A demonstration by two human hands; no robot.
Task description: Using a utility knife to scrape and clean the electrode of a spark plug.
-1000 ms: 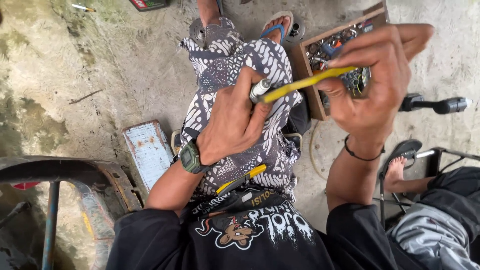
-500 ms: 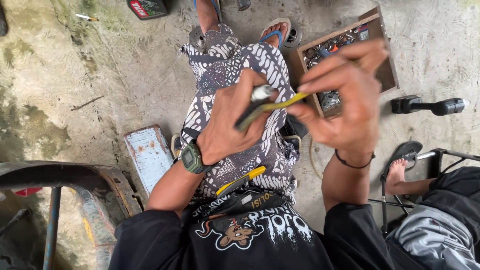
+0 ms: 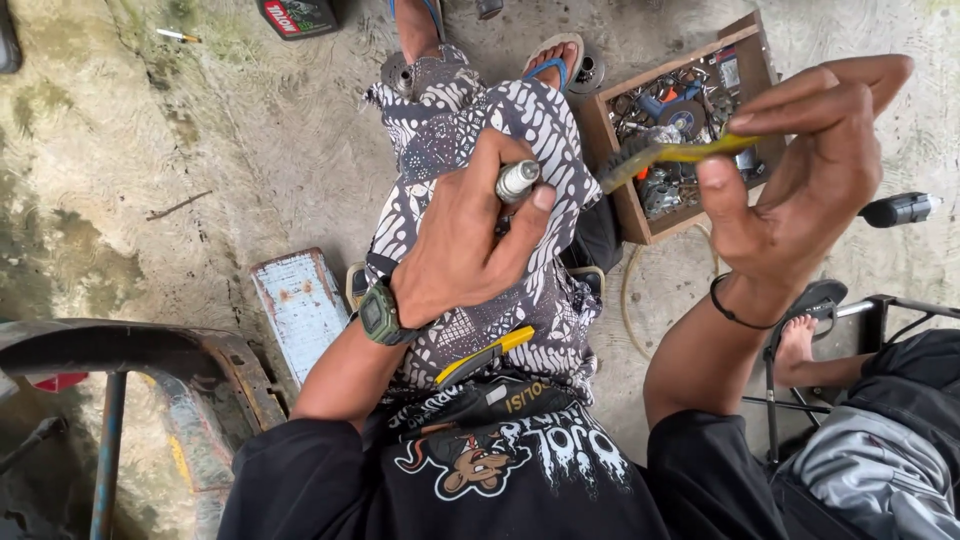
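Head view: left hand (image 3: 460, 250) grips the spark plug (image 3: 517, 181) at centre, right hand (image 3: 810, 190) pinches the brush (image 3: 670, 155); best scrub with bristles square on the tip.

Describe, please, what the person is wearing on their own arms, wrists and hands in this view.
Both hands are bare, with no gloves. The left hand has a chunky green digital watch with a square face on its wrist. The right hand has a thin black band around its wrist. Both forearms are uncovered; short black sleeves end near the elbows.
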